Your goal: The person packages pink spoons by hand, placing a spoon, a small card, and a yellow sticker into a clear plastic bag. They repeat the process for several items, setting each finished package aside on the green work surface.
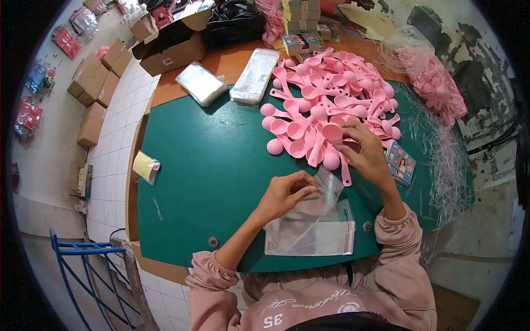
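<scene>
Pinching a pink spoon (332, 133) between the right hand's (371, 151) thumb and fingers, right at the fingertips, by the near side of the spoon heap (317, 91). Plain-coloured, with a round, hollow bowl. Pinching a clear, creased bag (331, 188) at the left hand's (281, 194) fingertips, overlapping flat bags (331, 245).
</scene>
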The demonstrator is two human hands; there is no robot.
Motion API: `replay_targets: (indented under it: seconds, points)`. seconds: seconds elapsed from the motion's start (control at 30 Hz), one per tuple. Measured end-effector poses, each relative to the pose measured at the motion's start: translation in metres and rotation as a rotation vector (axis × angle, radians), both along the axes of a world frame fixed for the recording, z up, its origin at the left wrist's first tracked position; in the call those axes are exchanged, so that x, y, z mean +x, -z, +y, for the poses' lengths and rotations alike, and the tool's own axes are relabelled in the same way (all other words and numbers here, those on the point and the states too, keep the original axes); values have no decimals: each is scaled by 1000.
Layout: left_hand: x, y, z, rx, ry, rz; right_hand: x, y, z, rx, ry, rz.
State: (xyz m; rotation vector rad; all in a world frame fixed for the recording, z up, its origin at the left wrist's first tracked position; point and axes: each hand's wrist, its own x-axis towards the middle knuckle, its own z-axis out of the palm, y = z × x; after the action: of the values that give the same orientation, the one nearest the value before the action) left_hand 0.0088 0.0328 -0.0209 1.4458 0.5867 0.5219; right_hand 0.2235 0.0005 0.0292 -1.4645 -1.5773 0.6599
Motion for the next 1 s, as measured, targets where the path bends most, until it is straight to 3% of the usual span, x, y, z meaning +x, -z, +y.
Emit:
replay_targets:
  seconds: [0.03,0.1,0.13,0.2,0.23,0.3,0.33,0.4,0.5,0.57,0.63,0.67,0.73,0.83,0.97,1.0]
  points:
    - [-1,0,0,0,1,-1,1,-2,-1,0,1,-1]
    - [-3,0,2,254,45,110,3,-4,-1,-341,-67,236]
    - [-3,2,3,255,48,107,3,-4,-2,-340,-64,234]
    - [-2,2,7,757,-14,22,4,1,0,-184,-142,126]
    - [-2,-2,6,759,-14,22,5,7,2,-182,-142,126]
    - [-5,-13,3,187,-9,72,3,14,7,283,-205,-181]
    - [-6,-10,5,187,-9,73,0,8,5,283,-205,-180]
    - [-7,-2,8,236,-53,115,-5,-11,-2,-149,-142,490]
    - [-8,-4,10,102,-15,82,2,2,1,27,-72,496]
    - [-6,-6,10,231,-58,42,2,9,3,27,-66,532]
    - [-7,-4,12,361,-101,5,-2,12,4,29,-7,333]
    - [-9,1,15,310,-125,-54,-3,11,4,31,-6,332]
    - [-16,6,22,75,-114,-112,-6,8,2,-33,-76,-80]
    - [-19,-3,23,-115,-131,-252,-11,3,-1,-58,-76,-114]
    - [-21,-18,24,-255,-48,-128,-8,11,2,97,-58,-93]
    - [-20,-13,25,-256,-47,-128,-8,11,2,78,-42,98]
